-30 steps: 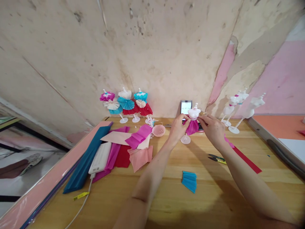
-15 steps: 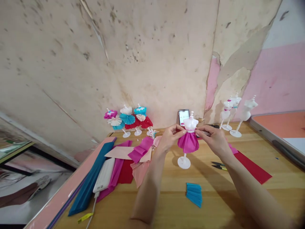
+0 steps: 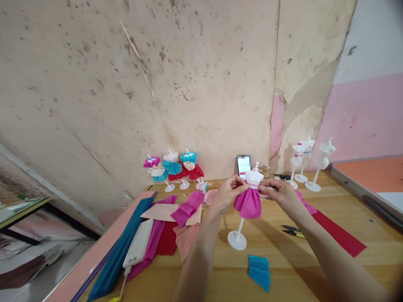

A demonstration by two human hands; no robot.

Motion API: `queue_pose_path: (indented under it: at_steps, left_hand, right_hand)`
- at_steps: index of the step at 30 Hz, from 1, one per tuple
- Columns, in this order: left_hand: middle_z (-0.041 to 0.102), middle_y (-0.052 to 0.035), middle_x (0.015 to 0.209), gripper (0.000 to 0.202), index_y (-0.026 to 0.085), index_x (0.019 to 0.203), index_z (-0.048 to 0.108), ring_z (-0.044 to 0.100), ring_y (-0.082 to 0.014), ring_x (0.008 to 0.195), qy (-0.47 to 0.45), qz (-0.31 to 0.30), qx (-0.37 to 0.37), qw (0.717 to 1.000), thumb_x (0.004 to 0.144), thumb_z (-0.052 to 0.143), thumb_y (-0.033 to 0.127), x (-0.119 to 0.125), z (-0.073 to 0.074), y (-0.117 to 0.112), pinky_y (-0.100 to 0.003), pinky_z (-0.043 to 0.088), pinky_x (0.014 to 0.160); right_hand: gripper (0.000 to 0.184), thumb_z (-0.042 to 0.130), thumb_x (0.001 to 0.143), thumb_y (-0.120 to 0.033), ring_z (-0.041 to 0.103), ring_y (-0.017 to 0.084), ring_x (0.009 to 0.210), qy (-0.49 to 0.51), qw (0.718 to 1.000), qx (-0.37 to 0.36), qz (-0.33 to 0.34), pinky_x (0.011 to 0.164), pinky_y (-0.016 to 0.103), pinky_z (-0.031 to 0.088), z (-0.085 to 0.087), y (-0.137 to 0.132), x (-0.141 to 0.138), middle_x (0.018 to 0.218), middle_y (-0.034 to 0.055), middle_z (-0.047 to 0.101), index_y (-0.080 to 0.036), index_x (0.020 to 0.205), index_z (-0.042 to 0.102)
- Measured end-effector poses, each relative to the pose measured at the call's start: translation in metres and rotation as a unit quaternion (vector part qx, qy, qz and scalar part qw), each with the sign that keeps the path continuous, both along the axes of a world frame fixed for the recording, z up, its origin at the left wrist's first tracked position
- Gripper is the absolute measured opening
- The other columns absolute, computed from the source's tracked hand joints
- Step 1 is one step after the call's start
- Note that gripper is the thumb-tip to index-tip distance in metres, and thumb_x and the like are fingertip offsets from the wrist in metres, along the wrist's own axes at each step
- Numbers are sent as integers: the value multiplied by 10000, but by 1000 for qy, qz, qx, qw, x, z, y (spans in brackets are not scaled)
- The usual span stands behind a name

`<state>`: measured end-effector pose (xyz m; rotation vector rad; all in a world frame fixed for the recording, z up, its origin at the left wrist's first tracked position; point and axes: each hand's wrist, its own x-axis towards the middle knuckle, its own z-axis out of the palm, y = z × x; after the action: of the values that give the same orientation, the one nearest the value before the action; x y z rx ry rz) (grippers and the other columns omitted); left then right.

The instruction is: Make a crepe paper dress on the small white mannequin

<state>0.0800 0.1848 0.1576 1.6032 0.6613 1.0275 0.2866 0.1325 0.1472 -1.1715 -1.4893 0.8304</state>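
A small white mannequin (image 3: 253, 178) on a stand wears a pleated magenta paper skirt (image 3: 247, 204). Its round base (image 3: 236, 240) hangs just above the wooden table (image 3: 283, 268), tilted toward me. My left hand (image 3: 227, 192) pinches the waist from the left. My right hand (image 3: 280, 194) pinches it from the right. Both hands are closed on the mannequin at the skirt's top edge. A folded blue pleated paper (image 3: 259, 272) lies on the table below the base.
Three dressed mannequins (image 3: 172, 167) stand at the back wall, bare white mannequins (image 3: 310, 161) at the back right. A phone (image 3: 243, 165) leans on the wall. Coloured paper sheets (image 3: 163, 222), a white power bank (image 3: 138, 243), snips (image 3: 292, 231) and a red strip (image 3: 338, 238) lie around.
Both hands have lifted the mannequin off the table and brought it toward me. The camera has tilted upward, so the table sits lower in view.
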Motion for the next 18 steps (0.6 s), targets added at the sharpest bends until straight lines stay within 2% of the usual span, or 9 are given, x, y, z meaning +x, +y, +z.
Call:
queue_pose_path:
  at_steps: [7,14,18]
  left_hand:
    - [602,9,850,457,185,905,497,595,-118,827,-29,42,13,999,672,823,404,-3,5,-6,-246,437,772]
    - [566,28,791,473,173,787,445,554,-90,745,-113,-41,-84,989,628,857,341,-1,5,-7,-225,417,713]
    - [548,23,812,433,171,823,489,531,-82,715,-155,-81,-137,975,638,850,324,3,0,-5,-217,407,682]
  right_hand:
    - [369,671,804,-536,634,228,831,-14,1000,22,5,771,365,529,1,-2,-1,880,72,711,-185,900,728]
    - [347,705,774,-526,640,209,818,26,999,-30,23,726,316,536,15,-12,-6,892,54,700,-198,887,720]
    - [349,676,805,-523,648,214,823,11,1000,-12,27,722,315,535,17,-16,-7,893,58,698,-192,910,712]
